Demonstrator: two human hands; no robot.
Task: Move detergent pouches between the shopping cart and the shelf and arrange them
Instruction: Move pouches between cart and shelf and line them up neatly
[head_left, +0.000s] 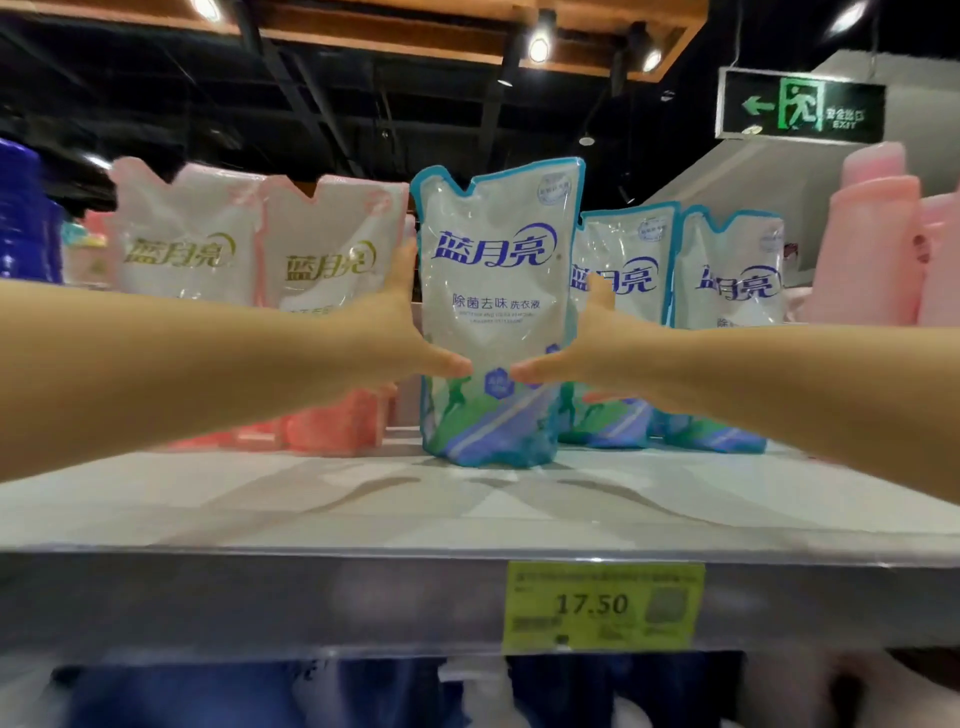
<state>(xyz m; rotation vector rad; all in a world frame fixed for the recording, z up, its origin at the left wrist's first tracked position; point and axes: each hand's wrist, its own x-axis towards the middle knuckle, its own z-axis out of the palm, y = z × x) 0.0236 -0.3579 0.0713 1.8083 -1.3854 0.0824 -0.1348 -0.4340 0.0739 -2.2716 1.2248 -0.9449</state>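
Round ceiling spotlights (538, 49) burn white against a dark ceiling, yet the white shelf (311, 514) is brightly and evenly lit. Soft, pale shadows cross on it behind its front edge. The blue pouch (493, 312) carries a faint sheen. The pink pouches (192, 234) at the left are blurred, and the price tag (602, 605) has unreadable fine print. The wide lens bows the shelf's front edge.

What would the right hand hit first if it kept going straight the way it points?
The right hand holds the front blue pouch by its edge. Pushed further in, its fingers would probably meet the second blue pouch standing just behind, though the gap is hard to judge.
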